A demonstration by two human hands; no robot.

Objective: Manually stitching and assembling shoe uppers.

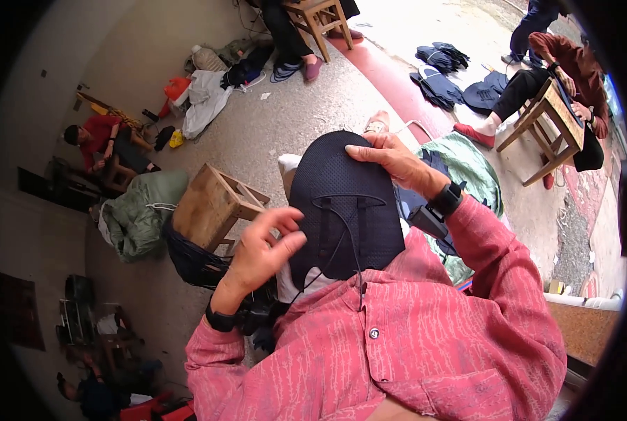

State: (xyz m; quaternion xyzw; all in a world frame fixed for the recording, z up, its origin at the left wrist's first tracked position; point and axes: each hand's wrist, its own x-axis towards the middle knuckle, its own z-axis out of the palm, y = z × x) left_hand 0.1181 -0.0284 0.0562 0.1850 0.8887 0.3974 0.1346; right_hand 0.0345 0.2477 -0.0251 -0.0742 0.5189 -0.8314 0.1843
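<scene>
A black mesh fabric panel [338, 172] with a rounded top lies across my lap, its curved end pointing away from me. Two short straps and a thin black cord [346, 228] run over its lower half, and the cord trails down onto my shirt. My right hand [397, 160] pinches the panel's upper right edge, thumb on top and fingers underneath. Beside the panel's left edge, my left hand [265, 247] is raised with its fingers loosely bent and apart. Nothing shows in it. Each wrist wears a black band.
A wooden stool [211, 210] stands left of me, with a bundle of black cords [190, 259] and a green sack [145, 210] near it. Light green cloth [468, 165] lies at my right. Stacked dark panels [436, 88] and a seated co-worker [573, 84] are beyond.
</scene>
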